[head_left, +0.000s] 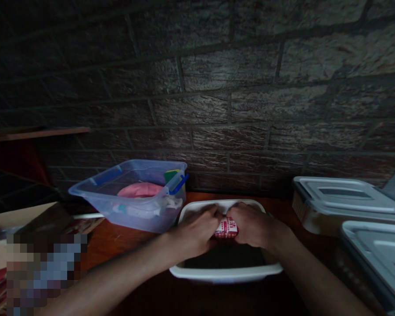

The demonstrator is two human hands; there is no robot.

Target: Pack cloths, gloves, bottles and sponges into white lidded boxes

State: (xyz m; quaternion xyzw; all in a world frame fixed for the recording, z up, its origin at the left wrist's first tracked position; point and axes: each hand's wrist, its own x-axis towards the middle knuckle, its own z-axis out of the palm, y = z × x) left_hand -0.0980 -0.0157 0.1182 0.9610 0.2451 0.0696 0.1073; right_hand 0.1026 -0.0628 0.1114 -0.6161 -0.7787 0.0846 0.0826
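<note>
Between my two hands is a small red and white packet [226, 227] with printed characters, held over the inside of a white-rimmed bin [228, 275]. My left hand [200, 230] grips the packet's left end with bent fingers. On its right end, my right hand [250, 224] is closed in the same way. The hands cover both ends of the packet and the bin's far inner part. The bin's floor looks dark, and I cannot make out what lies in it.
Left of the bin stands a clear plastic tub [128, 208] with a pink item [141, 190] inside. Lidded storage boxes [345, 195] [378, 254] stand at the right. An open cardboard box [42, 221] is at the far left. A brick wall [210, 114] rises behind the wooden table [118, 243].
</note>
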